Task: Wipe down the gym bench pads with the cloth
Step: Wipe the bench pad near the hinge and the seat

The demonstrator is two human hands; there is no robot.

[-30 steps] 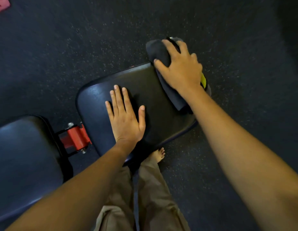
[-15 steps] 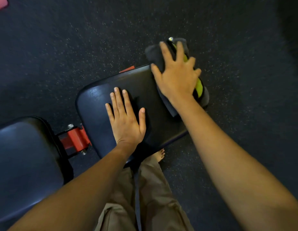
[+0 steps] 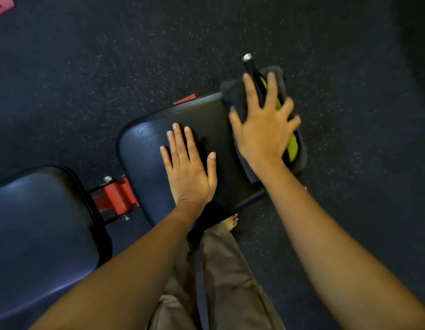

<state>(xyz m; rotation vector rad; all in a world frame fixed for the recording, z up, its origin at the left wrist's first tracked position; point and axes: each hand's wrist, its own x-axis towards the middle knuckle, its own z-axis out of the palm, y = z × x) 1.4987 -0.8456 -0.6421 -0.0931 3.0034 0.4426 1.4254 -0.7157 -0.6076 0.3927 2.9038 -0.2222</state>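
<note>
A black seat pad (image 3: 145, 158) of the gym bench lies in the middle of the head view. My left hand (image 3: 189, 172) rests flat on it, fingers straight. A dark cloth (image 3: 233, 96) is draped over the pad's far right edge. My right hand (image 3: 264, 125) presses on the cloth with fingers spread, over a black and yellow-green part (image 3: 293, 146) at the bench's end. A second, larger black pad (image 3: 40, 234) sits at the lower left.
A red hinge bracket (image 3: 115, 197) joins the two pads. A black bar with a metal tip (image 3: 249, 63) sticks out past the cloth. Dark speckled rubber floor (image 3: 111, 55) surrounds the bench. My bare foot (image 3: 231, 222) and khaki trousers are below the pad. A pink object (image 3: 2, 5) lies at the top left.
My right hand has slid the cloth along the pad's right edge and spread its fingers, uncovering more of the yellow-green part and the bar. My left hand has stayed flat in place.
</note>
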